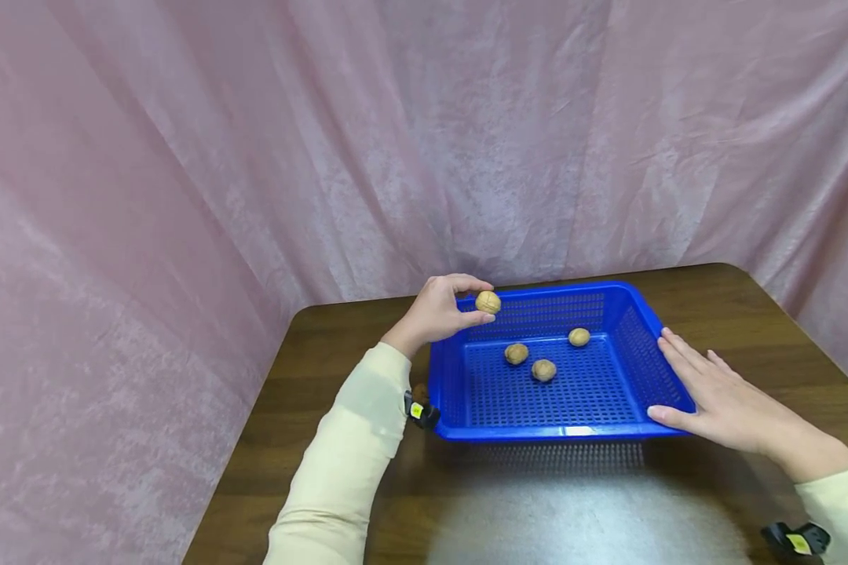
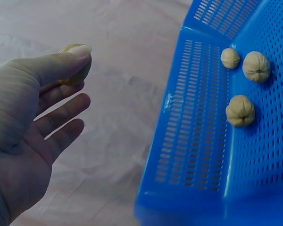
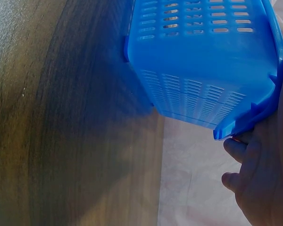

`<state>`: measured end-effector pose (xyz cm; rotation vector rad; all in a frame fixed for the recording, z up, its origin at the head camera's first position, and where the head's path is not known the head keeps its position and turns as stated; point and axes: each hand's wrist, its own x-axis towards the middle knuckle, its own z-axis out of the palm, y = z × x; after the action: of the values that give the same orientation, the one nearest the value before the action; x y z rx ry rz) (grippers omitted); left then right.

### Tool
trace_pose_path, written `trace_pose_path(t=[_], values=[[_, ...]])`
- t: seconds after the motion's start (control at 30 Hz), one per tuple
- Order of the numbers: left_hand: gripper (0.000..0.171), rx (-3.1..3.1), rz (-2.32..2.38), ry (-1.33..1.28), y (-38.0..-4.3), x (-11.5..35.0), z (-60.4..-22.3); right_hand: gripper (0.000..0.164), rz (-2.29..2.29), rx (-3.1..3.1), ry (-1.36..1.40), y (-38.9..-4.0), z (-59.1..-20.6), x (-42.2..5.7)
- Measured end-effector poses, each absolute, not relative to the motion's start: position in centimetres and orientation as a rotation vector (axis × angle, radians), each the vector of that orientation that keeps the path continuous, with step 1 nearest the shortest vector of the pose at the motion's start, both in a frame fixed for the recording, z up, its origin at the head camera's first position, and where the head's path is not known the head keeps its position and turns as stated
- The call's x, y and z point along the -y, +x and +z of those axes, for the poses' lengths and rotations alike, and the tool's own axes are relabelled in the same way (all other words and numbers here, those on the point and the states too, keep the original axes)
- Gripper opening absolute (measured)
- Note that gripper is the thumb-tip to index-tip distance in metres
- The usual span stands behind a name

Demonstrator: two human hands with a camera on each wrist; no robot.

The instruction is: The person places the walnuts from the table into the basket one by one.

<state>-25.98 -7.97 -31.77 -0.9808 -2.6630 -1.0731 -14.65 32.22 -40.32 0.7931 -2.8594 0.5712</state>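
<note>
Between thumb and fingertips my left hand (image 1: 440, 310) pinches a walnut (image 1: 488, 303), held up over the back left corner of the blue plastic basket (image 1: 537, 432). The left wrist view shows this walnut partly covered by the thumb, with the other fingers loosely bent below it. Inside the basket, three walnuts lie on the slotted floor: one at the left (image 1: 516, 354), one nearer the front (image 1: 543, 370) and one toward the back right (image 1: 579, 337). My right hand (image 1: 724, 400) rests on the basket's right rim, its fingers extended and the thumb at the front corner.
The basket stands on a brown wooden table (image 1: 311, 369). A small brown object (image 1: 420, 392), mostly hidden by the left wrist camera, sits by the basket's left side. A pink curtain (image 1: 424, 157) hangs behind the table and at both sides.
</note>
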Motion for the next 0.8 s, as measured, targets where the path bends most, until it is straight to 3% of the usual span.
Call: trace_pose_path(t=[0.8], values=[[0.038, 2.773, -1.106, -0.852, -30.3, 2.2, -38.7, 0.096, 0.557, 2.850, 0.804, -15.1, -41.4, -33.0]])
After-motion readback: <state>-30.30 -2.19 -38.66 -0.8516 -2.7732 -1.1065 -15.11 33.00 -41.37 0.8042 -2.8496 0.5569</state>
